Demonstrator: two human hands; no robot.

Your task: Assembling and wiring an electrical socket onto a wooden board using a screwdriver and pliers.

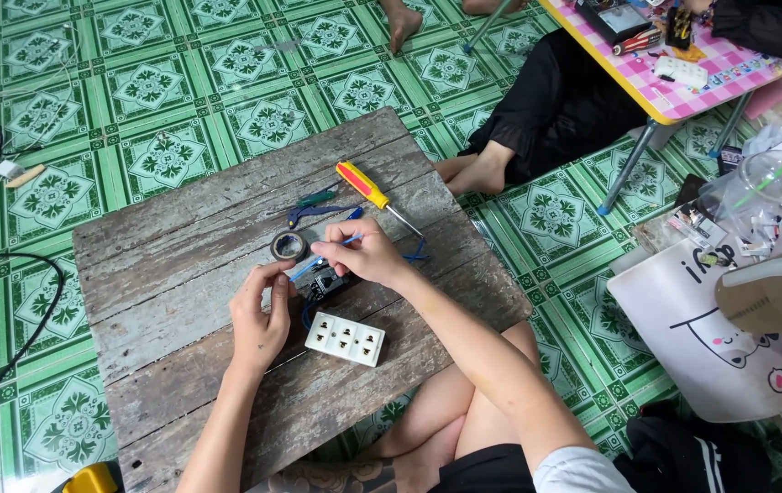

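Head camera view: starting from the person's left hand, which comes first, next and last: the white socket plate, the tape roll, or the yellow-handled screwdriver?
From the left hand:
1. White socket plate, just to its right, toward the person.
2. Tape roll, just beyond the fingers; nearly as close, hard to separate from the first.
3. Yellow-handled screwdriver, farthest, up on the board's far side.

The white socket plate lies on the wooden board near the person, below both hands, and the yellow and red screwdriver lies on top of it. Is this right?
Not quite. In the head view the screwdriver does not lie on the white socket plate. It rests on the wooden board beyond the hands, apart from the plate. The rest holds: the plate lies near the person, below the left hand and right hand.
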